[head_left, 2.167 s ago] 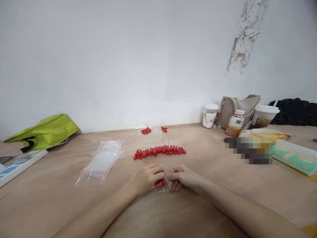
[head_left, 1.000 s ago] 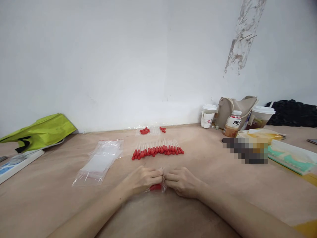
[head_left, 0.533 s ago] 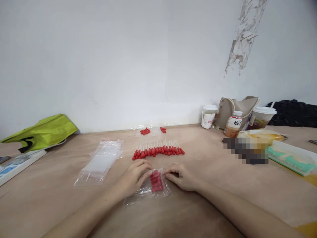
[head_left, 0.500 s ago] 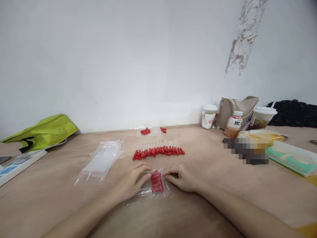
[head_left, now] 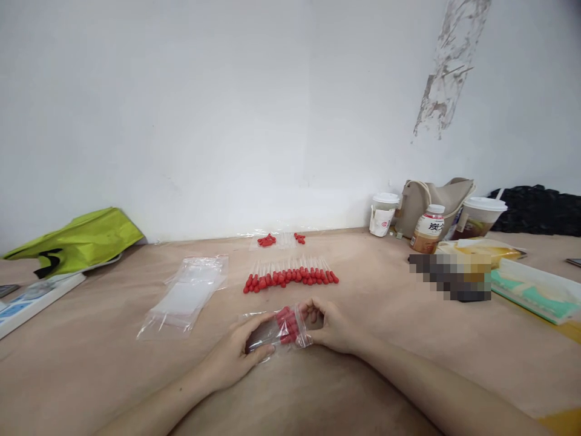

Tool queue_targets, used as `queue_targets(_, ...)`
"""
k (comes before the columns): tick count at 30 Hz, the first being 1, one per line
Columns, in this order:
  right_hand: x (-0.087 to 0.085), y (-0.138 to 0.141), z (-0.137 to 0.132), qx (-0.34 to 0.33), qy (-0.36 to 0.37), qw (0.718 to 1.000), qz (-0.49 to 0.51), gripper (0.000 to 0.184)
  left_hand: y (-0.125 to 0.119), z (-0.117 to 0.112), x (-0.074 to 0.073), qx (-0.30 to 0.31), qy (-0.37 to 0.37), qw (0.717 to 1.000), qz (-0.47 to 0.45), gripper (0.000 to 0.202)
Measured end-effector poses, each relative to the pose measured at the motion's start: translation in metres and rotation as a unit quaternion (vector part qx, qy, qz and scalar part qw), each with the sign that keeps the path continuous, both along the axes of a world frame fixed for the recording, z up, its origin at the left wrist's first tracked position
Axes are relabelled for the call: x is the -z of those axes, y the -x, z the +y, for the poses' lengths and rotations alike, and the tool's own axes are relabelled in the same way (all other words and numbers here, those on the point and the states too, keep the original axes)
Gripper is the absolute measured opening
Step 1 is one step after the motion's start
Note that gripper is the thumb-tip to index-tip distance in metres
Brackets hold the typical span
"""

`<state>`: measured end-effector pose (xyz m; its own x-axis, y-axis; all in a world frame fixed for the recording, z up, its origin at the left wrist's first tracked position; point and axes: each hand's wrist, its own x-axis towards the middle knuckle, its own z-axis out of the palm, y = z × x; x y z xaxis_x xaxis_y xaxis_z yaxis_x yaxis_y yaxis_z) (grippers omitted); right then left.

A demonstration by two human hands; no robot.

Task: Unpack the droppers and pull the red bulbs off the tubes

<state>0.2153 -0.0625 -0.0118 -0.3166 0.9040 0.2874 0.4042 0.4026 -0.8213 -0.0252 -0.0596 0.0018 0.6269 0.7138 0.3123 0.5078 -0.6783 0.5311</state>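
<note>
Brown tabletop [head_left: 381, 278] — left hand [head_left: 229, 358] curls loosely round a bag [head_left: 269, 332] of red-tipped sticks [head_left: 287, 326], right hand [head_left: 334, 328] grips its end.

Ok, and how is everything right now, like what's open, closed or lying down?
Clear bag: held by left hand and right hand, red-tipped sticks inside; can't tell if sealed
Stick row: loose, side by side
Stacked bags: lying flat
Bags by the wall: lying flat
Bottle: capped
Small cup: lid on
Big cup: lid on, straw in
Beige bag: standing
Green bag: slumped
</note>
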Motion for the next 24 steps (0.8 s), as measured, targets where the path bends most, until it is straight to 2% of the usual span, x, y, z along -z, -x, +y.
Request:
queue_targets(3, -0.003, 0.001, 0.000, -0.007, 0.008, 1.000, -0.025, 0.035, -0.005, 0.000, -0.003, 0.014, 0.002, 1.000, -0.010, 0.048)
queue_targets(7, -0.008, 0.000, -0.002, 0.008, -0.006, 0.998, -0.061, 0.037, -0.009, 0.000, -0.007, 0.035, -0.004, 0.999, -0.006, 0.046)
queue_targets(14, -0.011, 0.001, -0.004, -0.026, -0.041, 0.997, -0.053, 0.026, -0.009, 0.000, -0.007, 0.018, -0.006, 1.000, 0.007, 0.041)
queue_targets(18, -0.015, 0.004, -0.005, -0.023, -0.061, 0.996, -0.063, 0.021, -0.010, -0.001, -0.008, 0.023, -0.010, 1.000, 0.000, 0.040)
queue_targets(21, -0.013, 0.005, -0.003, -0.034, -0.046, 0.997, -0.051, 0.018, -0.010, -0.001, -0.010, 0.025, 0.001, 1.000, 0.006, 0.039)
queue_targets(24, -0.009, 0.002, 0.002, -0.043, 0.016, 0.999, -0.016, 0.018, -0.010, -0.001, -0.011, 0.015, 0.015, 1.000, 0.015, 0.035)
